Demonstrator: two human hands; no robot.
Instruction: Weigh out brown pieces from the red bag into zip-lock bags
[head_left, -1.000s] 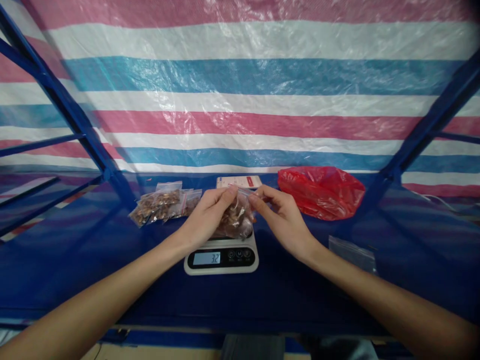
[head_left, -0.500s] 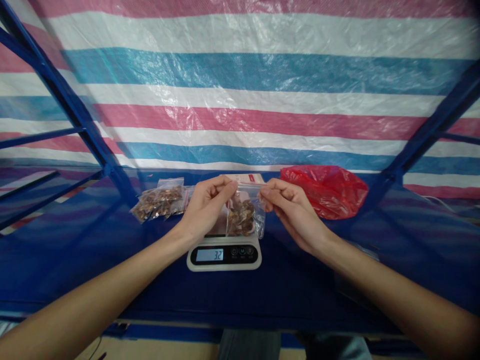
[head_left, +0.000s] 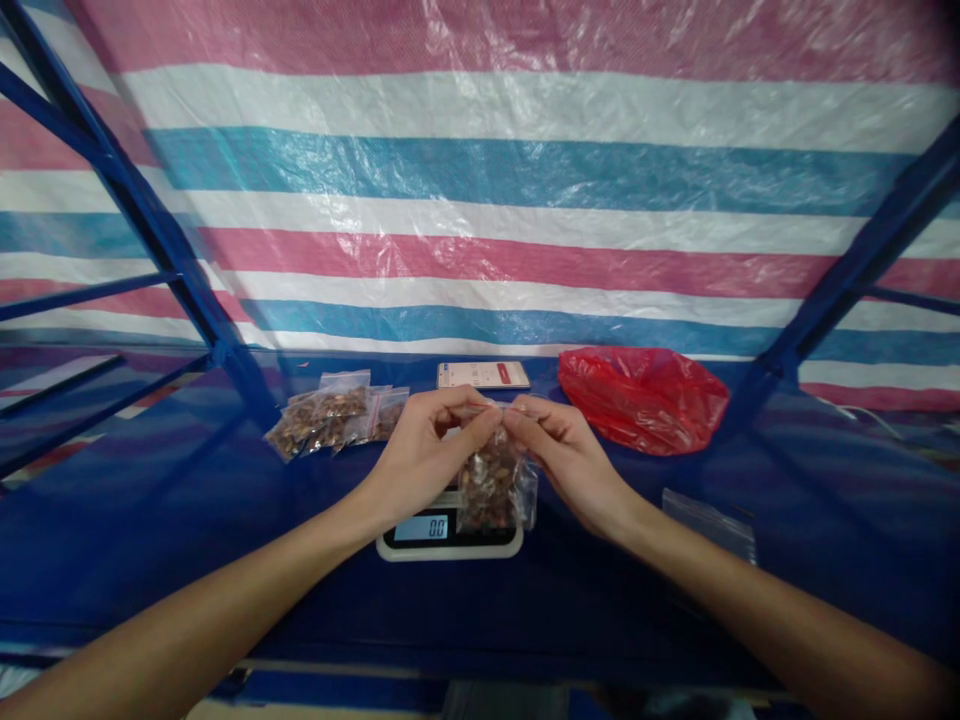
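My left hand (head_left: 427, 440) and right hand (head_left: 570, 450) are pinched tight on the bag's (head_left: 489, 490) top, over the scale (head_left: 450, 553). Guess I'm sealing it; next bit wants steady pressure.

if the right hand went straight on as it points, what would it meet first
Likely the left hand: its fingertips lie just ahead of the right hand at the top of the bag; whether they touch is unclear.

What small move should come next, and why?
Probably pinch outward along the top edge of the filled bag: the left hand and right hand grip that edge close together, and whether it is sealed does not show clearly.
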